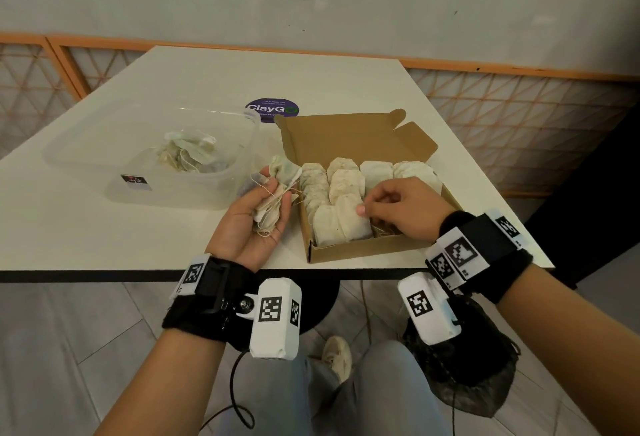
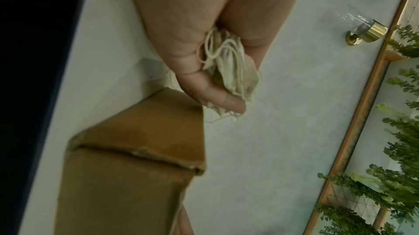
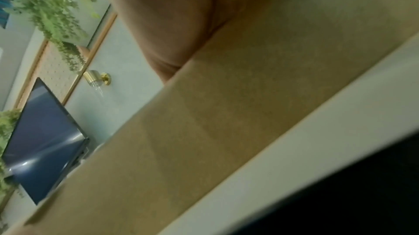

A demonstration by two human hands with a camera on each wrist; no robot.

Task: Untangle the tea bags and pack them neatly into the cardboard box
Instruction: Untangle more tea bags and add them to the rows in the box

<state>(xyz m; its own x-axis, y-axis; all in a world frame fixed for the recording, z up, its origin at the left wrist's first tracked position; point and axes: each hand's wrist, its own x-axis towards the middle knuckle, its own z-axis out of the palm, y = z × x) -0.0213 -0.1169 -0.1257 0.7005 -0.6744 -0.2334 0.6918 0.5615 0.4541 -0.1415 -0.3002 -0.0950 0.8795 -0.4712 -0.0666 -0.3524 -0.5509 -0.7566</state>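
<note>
On the white table lies an open cardboard box holding rows of packed tea bags. My left hand hovers palm up just left of the box and grips a tangled clump of tea bags with loose strings. The left wrist view shows that clump squeezed in the left hand beside the box corner. My right hand is inside the box's near right part, fingers curled, thumb on the edge of a tea bag. In the right wrist view the box wall hides the fingers.
A clear plastic container with more tangled tea bags stands left of the box. A purple round sticker is on the table behind them. The table's near edge runs just under my wrists. A wall and an orange lattice rail stand behind the table.
</note>
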